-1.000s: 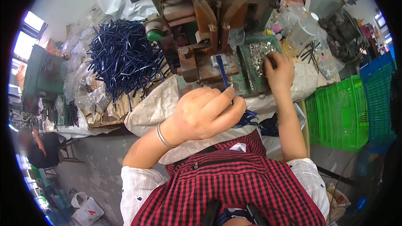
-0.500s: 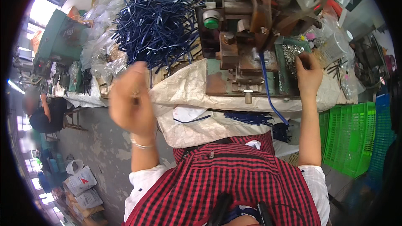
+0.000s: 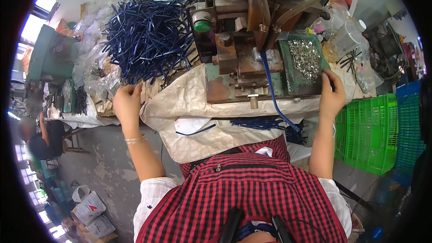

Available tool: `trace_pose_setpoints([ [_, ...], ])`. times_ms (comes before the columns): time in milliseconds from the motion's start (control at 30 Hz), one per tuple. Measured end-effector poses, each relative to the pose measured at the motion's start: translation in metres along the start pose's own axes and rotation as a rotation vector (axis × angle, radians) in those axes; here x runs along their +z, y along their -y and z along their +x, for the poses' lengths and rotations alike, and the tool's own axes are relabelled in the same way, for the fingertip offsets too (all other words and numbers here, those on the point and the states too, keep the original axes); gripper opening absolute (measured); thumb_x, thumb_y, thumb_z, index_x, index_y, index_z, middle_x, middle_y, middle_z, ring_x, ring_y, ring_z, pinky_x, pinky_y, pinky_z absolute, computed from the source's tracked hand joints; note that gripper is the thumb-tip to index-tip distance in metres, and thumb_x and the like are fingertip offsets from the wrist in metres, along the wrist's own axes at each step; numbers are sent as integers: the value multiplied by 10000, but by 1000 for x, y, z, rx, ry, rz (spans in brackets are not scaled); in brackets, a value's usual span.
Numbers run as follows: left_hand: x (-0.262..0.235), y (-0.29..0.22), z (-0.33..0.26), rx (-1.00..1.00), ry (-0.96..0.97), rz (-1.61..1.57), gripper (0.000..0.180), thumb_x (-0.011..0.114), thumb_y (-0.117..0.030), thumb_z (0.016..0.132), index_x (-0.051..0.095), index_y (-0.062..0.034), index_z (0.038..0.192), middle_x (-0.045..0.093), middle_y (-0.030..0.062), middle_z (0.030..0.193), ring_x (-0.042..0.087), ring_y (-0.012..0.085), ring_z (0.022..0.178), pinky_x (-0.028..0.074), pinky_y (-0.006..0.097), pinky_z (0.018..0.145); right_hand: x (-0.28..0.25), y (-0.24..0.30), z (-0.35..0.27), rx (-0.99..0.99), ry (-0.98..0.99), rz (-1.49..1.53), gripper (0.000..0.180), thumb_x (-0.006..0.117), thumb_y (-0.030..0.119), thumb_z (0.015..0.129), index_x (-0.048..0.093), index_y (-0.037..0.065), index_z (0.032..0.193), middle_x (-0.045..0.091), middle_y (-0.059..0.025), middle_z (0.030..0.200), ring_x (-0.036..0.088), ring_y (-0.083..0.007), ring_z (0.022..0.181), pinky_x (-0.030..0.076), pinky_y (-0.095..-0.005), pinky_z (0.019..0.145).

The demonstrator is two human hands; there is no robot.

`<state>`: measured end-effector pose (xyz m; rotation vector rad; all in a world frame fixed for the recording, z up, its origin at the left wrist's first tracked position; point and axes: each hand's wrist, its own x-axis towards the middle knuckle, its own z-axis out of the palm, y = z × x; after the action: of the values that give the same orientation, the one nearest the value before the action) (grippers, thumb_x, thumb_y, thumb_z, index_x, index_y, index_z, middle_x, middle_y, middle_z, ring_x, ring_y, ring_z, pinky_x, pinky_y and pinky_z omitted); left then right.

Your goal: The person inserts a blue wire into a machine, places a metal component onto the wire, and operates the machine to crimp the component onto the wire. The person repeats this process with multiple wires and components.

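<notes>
Left hand (image 3: 127, 101) at 9 o'clock of the view, reached out to the lower edge of the blue strip pile (image 3: 146, 36). Fingers curled narrow at the pile's near fringe; cannot tell whether a strip is pinched between them. Thin bangle (image 3: 135, 139) on that wrist.

Right hand (image 3: 332, 96) at 3 o'clock, at the near right corner of the green tray (image 3: 288, 74). Fingers bent in close against the tray's edge; whether they hold anything cannot be told. Tray carries a heap of small metal bits (image 3: 305, 55).

Press (image 3: 243, 31) at 12 o'clock, rusty, with a green button (image 3: 202, 26) on its left side and hoses running off the top. One blue strip (image 3: 270, 83) lies in the press bed and trails down toward 5 o'clock, over the white sack (image 3: 189, 103) that covers the front of the tabletop. More strips (image 3: 256, 123) lie loose in the sack's fold below the press.

Green crate (image 3: 371, 135) at 4 o'clock, blue crate (image 3: 409, 117) just beside it to the right. Another person (image 3: 42, 137) sits at 8 o'clock, well apart.
</notes>
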<state>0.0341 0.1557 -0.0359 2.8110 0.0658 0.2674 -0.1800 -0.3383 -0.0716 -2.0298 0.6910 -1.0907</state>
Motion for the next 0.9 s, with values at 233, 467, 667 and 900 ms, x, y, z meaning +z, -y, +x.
trace_pose_setpoints([
  [233, -2, -93, -5, 249, -58, -1008, 54, 725, -25, 949, 722, 20, 979, 674, -1, 823, 565, 41, 707, 459, 195, 629, 30, 110, 2, -83, 233, 420, 206, 715, -41, 892, 718, -6, 1095, 734, -63, 1035, 686, -141, 976, 527, -273, 901],
  [467, 54, -119, -26, 364, -163, -931, 94, 760, -46, 929, 707, 14, 878, 641, 33, 742, 552, 76, 658, 436, 233, 590, 92, 142, -7, 20, 215, 660, 311, 718, -44, 879, 602, -27, 1168, 702, -62, 1027, 672, -126, 956, 517, -261, 896],
  [667, -37, -178, -61, 871, -451, -974, 109, 741, 53, 889, 692, 34, 985, 745, 178, 917, 742, 277, 849, 599, 342, 767, 91, 154, -5, 286, 310, 973, 394, 698, -53, 895, 550, -36, 1260, 724, -83, 1016, 654, -96, 941, 506, -235, 840],
  [900, -44, -196, -95, 1243, -368, -601, 315, 896, -116, 747, 750, -29, 1012, 757, 170, 1066, 596, 152, 609, 454, 261, 523, 58, 177, -17, 173, 430, 831, 442, 640, -9, 911, 564, -30, 1345, 710, -169, 1206, 649, -211, 1171, 490, -337, 1001],
])
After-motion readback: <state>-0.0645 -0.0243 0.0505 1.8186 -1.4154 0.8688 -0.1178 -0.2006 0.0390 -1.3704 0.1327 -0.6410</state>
